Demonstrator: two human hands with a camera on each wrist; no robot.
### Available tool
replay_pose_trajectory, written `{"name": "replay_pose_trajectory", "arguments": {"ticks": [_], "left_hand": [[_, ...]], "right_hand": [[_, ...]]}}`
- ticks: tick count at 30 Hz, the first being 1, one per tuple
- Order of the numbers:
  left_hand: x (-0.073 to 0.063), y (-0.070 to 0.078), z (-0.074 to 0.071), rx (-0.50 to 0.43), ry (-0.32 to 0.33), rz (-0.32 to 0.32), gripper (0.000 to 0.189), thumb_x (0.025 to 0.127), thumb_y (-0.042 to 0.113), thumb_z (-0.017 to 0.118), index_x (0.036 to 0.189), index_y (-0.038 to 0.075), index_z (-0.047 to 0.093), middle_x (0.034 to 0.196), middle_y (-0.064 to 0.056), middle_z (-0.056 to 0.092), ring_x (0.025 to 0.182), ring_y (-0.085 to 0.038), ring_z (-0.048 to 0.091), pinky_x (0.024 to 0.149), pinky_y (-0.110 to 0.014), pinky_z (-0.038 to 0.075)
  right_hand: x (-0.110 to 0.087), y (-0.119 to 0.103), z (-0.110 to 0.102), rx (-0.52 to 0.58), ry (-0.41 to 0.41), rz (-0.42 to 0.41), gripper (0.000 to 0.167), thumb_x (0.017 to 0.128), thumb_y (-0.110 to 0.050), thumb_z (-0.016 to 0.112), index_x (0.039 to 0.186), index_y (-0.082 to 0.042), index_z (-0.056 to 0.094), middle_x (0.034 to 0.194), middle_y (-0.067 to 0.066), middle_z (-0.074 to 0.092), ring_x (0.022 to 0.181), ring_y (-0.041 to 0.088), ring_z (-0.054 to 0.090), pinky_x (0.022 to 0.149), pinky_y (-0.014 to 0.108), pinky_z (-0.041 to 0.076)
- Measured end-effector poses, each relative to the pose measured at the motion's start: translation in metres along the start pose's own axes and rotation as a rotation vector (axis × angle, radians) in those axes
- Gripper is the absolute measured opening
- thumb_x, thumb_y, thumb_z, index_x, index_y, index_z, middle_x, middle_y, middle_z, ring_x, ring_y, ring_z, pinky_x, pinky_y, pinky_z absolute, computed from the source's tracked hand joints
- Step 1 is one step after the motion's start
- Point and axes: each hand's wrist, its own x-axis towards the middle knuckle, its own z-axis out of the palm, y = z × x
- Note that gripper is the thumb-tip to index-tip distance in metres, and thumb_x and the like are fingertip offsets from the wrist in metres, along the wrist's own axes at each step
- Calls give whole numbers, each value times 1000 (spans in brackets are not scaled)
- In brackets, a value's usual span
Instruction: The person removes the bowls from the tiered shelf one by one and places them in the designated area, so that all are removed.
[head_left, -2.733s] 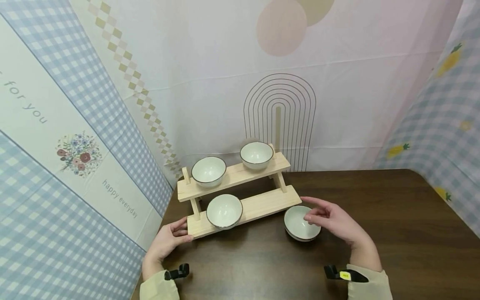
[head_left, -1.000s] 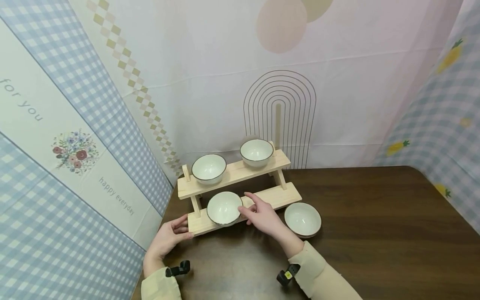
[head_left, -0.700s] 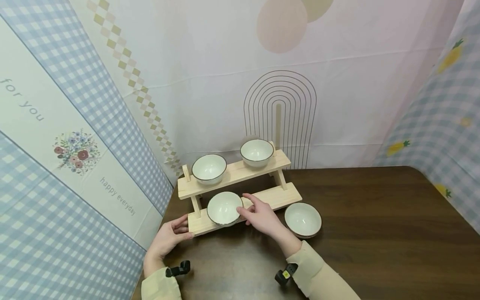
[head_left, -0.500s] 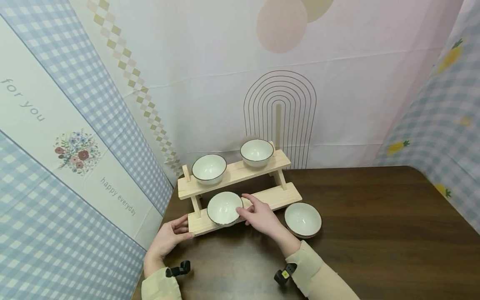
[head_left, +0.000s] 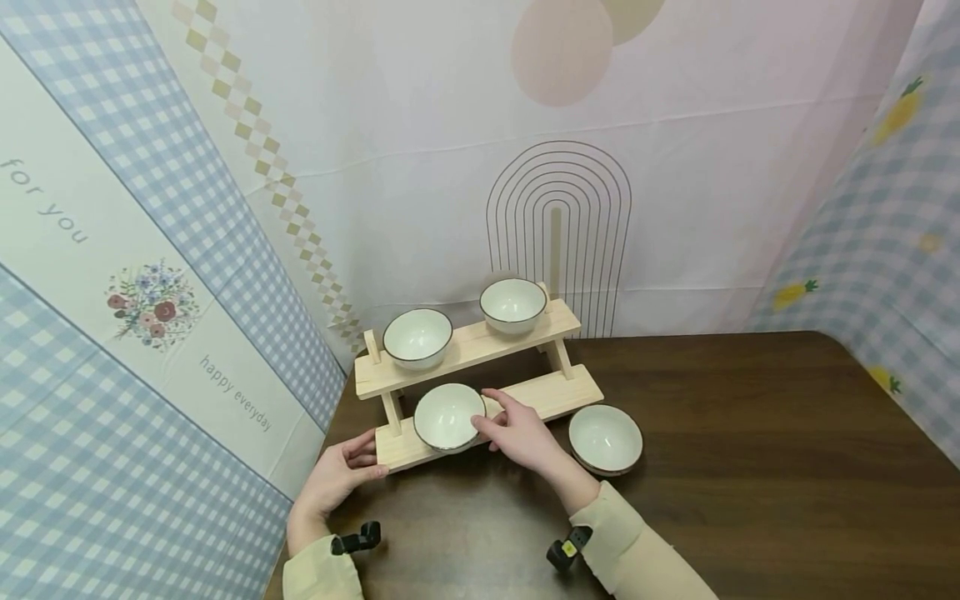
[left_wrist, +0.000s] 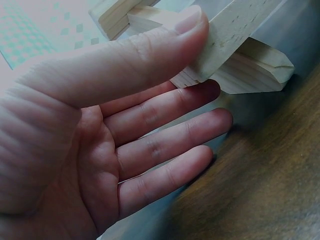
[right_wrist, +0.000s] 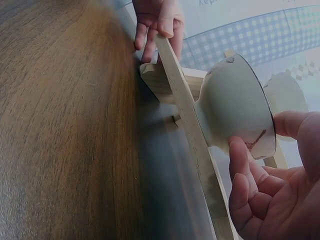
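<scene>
A two-tier wooden rack (head_left: 547,398) stands on the table, angled slightly. On its lower shelf, toward the left, sits a white bowl (head_left: 446,417) with a dark rim. My right hand (head_left: 521,429) pinches this bowl's right side, thumb at the rim and fingers against the outer wall; the right wrist view shows the bowl's foot (right_wrist: 202,122) on the shelf board. My left hand (head_left: 337,479) holds the left end of the lower shelf, and in the left wrist view the thumb (left_wrist: 185,30) presses the board's edge while the other fingers extend below.
Two similar bowls rest on the upper shelf, a left bowl (head_left: 417,337) and a right bowl (head_left: 513,304). Another bowl (head_left: 606,439) sits on the brown table (head_left: 750,467), right of the rack and beside my right forearm. A patterned cloth (head_left: 420,167) hangs behind.
My right hand has moved left from the bowl on the table to the lower-shelf bowl and taken hold of its side. During the last second both hands have stayed nearly still.
</scene>
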Motion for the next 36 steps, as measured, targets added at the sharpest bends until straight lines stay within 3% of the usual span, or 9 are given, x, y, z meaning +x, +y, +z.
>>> {"name": "replay_pose_trajectory", "arguments": {"ticks": [36], "left_hand": [[1,-1,2,14,12,-12,83,90,3,86,158,-13,40,137,-28,65,117,-35,71,87,-24,58]], "right_hand": [[0,-1,1,25,-16,20,61,104,-35,70,155,-6,53,76,-2,74,68,15,69,66,34,53]]}}
